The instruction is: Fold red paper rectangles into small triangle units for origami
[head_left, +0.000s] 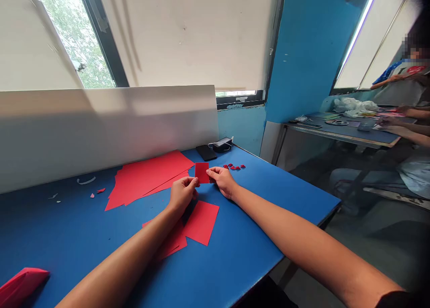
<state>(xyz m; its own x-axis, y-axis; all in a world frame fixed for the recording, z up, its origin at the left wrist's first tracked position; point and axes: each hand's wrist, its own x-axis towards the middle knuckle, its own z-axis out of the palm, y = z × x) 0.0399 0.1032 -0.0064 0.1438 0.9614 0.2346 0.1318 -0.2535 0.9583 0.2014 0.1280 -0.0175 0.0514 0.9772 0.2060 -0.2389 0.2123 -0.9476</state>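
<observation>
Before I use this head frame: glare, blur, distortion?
Head view: window glass bright and washed out; far table and co-worker at right look soft and smeared, face pixelated; upper-right corner goes dark; right forearm looks stretched, likely wide-angle distortion; left hand, right hand and small red paper read fairly clearly.
</observation>
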